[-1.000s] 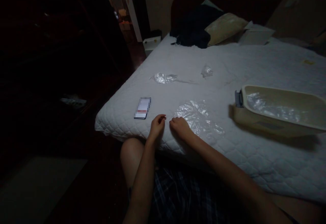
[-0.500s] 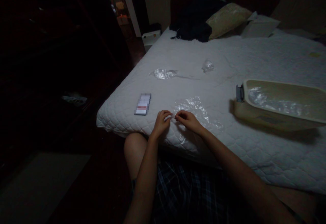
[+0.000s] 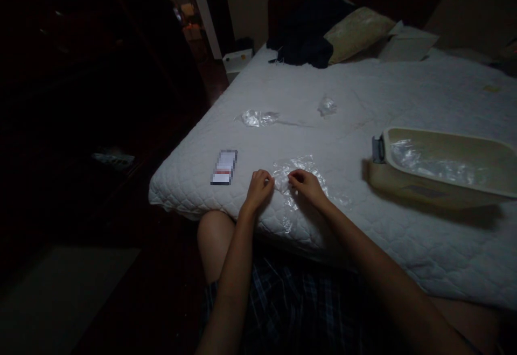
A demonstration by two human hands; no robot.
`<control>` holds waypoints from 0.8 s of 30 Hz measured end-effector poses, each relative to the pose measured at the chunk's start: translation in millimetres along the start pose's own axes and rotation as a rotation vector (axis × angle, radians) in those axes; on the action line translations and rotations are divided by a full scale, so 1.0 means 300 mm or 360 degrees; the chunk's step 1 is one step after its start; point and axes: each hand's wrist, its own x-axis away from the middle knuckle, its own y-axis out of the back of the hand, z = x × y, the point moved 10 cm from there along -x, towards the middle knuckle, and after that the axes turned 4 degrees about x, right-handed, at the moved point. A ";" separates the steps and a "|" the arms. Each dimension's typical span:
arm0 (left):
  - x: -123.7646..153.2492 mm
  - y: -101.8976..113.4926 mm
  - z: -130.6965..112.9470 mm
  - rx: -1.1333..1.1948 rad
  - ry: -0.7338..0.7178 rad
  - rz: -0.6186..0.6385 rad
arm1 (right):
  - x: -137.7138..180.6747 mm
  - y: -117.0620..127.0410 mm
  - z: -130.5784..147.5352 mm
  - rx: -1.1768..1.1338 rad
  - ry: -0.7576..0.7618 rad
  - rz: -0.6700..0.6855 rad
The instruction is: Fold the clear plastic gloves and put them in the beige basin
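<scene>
Two pinches at frame centre: our left hand (image 3: 260, 185) and right hand (image 3: 307, 185) clamp the clear crinkled plastic sheet (image 3: 299, 162) (mostly flat, barely gathered) on the white quilted mattress (image 3: 291, 129).

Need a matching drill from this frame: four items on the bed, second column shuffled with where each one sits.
Things
1. clear plastic sheet
2. small flat pack
3. beige tub
4. dark garment

Places
A. far end, against the pillow
B. right side of the bed, crinkled plastic inside
C. near edge, gripped by left hand and right hand
D. near corner, left of the left hand

Pairs: 1-C; 2-D; 3-B; 4-A
</scene>
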 end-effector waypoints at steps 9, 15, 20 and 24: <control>0.005 -0.025 -0.021 -0.0285 0.0040 -0.0045 | 0.019 0.040 0.034 0.0643 0.0090 -0.0076; 0.007 -0.031 -0.010 -0.0274 0.0060 -0.0043 | 0.030 0.045 0.001 0.0759 0.0026 -0.0104; 0.013 -0.026 -0.006 -0.0265 0.0084 -0.0100 | 0.025 0.073 0.002 0.0739 -0.0018 -0.0172; 0.013 -0.007 -0.014 -0.0225 0.0082 -0.0172 | 0.013 0.103 0.028 0.0632 0.0008 -0.0234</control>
